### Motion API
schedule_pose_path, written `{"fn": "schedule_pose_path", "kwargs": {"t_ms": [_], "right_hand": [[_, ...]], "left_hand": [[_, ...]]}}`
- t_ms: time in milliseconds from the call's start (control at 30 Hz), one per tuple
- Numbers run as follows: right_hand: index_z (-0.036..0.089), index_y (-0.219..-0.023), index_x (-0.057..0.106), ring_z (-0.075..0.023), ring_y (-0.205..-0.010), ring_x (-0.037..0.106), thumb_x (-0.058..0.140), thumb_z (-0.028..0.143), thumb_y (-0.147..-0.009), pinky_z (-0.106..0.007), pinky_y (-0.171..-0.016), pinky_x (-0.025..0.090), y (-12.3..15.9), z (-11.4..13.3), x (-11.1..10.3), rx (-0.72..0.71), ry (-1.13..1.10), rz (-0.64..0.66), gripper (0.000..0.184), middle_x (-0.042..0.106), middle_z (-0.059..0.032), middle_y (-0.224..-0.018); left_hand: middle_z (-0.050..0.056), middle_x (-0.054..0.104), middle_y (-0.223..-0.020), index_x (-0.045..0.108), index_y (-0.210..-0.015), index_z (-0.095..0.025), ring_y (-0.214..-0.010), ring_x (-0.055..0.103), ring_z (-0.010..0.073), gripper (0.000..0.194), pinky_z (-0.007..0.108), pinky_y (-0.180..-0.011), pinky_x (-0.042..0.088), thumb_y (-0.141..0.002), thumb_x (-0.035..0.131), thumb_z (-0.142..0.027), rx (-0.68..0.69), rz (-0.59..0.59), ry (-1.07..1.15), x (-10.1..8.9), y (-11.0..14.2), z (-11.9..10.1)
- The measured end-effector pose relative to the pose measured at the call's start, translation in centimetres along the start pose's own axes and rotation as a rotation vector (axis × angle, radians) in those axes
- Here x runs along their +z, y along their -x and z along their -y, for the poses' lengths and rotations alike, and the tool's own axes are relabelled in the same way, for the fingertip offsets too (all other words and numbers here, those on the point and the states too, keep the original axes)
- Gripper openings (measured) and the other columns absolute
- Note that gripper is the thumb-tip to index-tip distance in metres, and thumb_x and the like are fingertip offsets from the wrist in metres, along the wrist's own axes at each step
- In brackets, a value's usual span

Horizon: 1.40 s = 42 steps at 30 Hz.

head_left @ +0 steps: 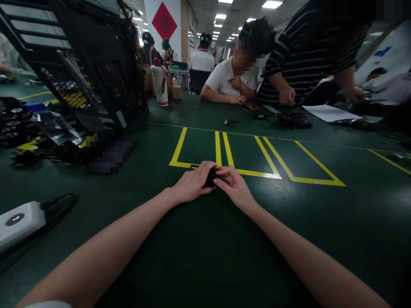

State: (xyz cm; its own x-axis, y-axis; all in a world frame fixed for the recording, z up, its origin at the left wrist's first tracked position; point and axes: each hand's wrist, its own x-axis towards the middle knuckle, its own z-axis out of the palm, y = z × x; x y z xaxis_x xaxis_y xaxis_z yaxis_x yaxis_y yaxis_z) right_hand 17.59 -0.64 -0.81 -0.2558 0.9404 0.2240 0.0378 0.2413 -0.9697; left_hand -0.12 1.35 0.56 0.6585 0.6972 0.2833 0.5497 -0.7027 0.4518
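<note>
Between my two hands is a small black object [210,178], mostly covered by fingers, so its kind does not show. My left hand [192,183] wraps around it from the left. A thin black part [194,167] pokes out behind my left hand; whether it belongs to the same object I cannot tell. The thumb and fingers of my right hand [236,188] pinch the object's right side. Both hands are low over the green table [205,256], just in front of the yellow tape outlines [253,173].
A black computer case [105,72] stands at left, with a plastic bottle [56,124] and black parts near it. A white power strip [21,224] lies front left. Across the table are a cup [160,85], a cable bundle [293,119], paper [330,113] and two people.
</note>
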Motion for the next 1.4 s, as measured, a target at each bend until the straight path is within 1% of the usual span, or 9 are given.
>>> {"fn": "schedule_pose_path", "kwargs": {"t_ms": [167,367,533,600,733,933,1100,1267,1400], "right_hand": [[0.025,-0.103,0.049,-0.0193,-0.108,0.053,0.059,0.021,-0.077,-0.039,-0.091,0.047,0.1,0.1,0.2,0.067,0.039,0.047,0.029,0.051,-0.0022,-0.111],[0.026,-0.097,0.048,-0.0174,-0.101,0.057,0.063,0.019,-0.074,-0.036,-0.087,0.05,0.7,-0.2,0.5,0.036,-0.038,0.126,0.028,0.054,-0.0001,-0.103],[0.025,-0.09,0.052,-0.0168,-0.095,0.058,0.06,0.021,-0.076,-0.034,-0.079,0.053,0.5,0.0,0.8,0.013,-0.028,0.066,0.016,0.054,0.0003,-0.097],[0.025,-0.093,0.052,-0.0178,-0.1,0.056,0.06,0.02,-0.076,-0.035,-0.08,0.053,0.4,0.2,0.8,0.014,-0.001,0.056,0.019,0.053,-0.0004,-0.101],[0.025,-0.105,0.049,-0.0191,-0.109,0.051,0.058,0.02,-0.078,-0.039,-0.091,0.049,0.4,0.6,0.7,0.057,0.053,0.075,0.029,0.051,-0.0031,-0.112],[0.026,-0.097,0.049,-0.0184,-0.105,0.054,0.061,0.018,-0.075,-0.039,-0.09,0.048,0.7,0.6,0.7,0.024,-0.02,0.15,0.027,0.053,-0.0012,-0.105],[0.025,-0.092,0.052,-0.018,-0.099,0.057,0.06,0.021,-0.077,-0.035,-0.081,0.053,0.7,0.5,1.0,0.001,-0.002,0.084,0.018,0.053,-0.001,-0.099],[0.025,-0.105,0.048,-0.0198,-0.108,0.053,0.058,0.023,-0.078,-0.039,-0.09,0.049,0.6,0.5,0.9,0.073,0.062,0.082,0.028,0.052,-0.0035,-0.112],[0.025,-0.1,0.049,-0.0193,-0.109,0.053,0.059,0.022,-0.078,-0.039,-0.093,0.047,0.7,0.5,0.8,0.051,0.019,0.124,0.025,0.054,-0.0025,-0.108]], "left_hand": [[0.01,0.038,-0.126,0.02,-0.125,-0.022,-0.094,0.056,0.0216,0.061,0.036,-0.072,0.052,-0.078,0.059,-0.027,-0.016,-0.005,-0.002,-0.3,0.8,-0.4],[0.011,0.037,-0.128,0.019,-0.125,-0.023,-0.099,0.055,0.0245,0.062,0.04,-0.076,0.051,-0.077,0.058,-0.024,0.004,-0.019,-0.019,-0.2,1.6,-0.5],[0.011,0.038,-0.127,0.02,-0.125,-0.021,-0.099,0.055,0.0242,0.06,0.039,-0.077,0.051,-0.079,0.058,-0.028,0.017,-0.014,-0.021,-0.3,1.5,-0.4],[0.011,0.038,-0.127,0.02,-0.125,-0.021,-0.099,0.055,0.0237,0.06,0.039,-0.076,0.051,-0.079,0.058,-0.028,0.016,-0.005,-0.017,-0.4,1.4,-0.3],[0.011,0.038,-0.128,0.02,-0.125,-0.022,-0.096,0.056,0.0231,0.06,0.038,-0.074,0.052,-0.08,0.058,-0.029,-0.006,0.015,-0.012,-0.5,1.4,-0.2],[0.01,0.039,-0.126,0.021,-0.125,-0.022,-0.092,0.057,0.0219,0.06,0.037,-0.072,0.052,-0.079,0.059,-0.027,-0.003,0.004,-0.014,-0.4,1.8,-0.3],[0.01,0.039,-0.126,0.02,-0.125,-0.024,-0.093,0.057,0.0219,0.06,0.037,-0.073,0.052,-0.079,0.058,-0.03,-0.003,-0.002,-0.006,-0.4,1.8,-0.3],[0.01,0.039,-0.126,0.019,-0.126,-0.023,-0.094,0.057,0.0219,0.062,0.037,-0.074,0.052,-0.079,0.059,-0.03,-0.013,-0.001,-0.009,-0.4,1.8,-0.3],[0.009,0.04,-0.126,0.02,-0.125,-0.023,-0.095,0.056,0.0223,0.063,0.038,-0.076,0.051,-0.077,0.061,-0.029,-0.022,-0.006,-0.018,-0.3,1.8,-0.3]]}}
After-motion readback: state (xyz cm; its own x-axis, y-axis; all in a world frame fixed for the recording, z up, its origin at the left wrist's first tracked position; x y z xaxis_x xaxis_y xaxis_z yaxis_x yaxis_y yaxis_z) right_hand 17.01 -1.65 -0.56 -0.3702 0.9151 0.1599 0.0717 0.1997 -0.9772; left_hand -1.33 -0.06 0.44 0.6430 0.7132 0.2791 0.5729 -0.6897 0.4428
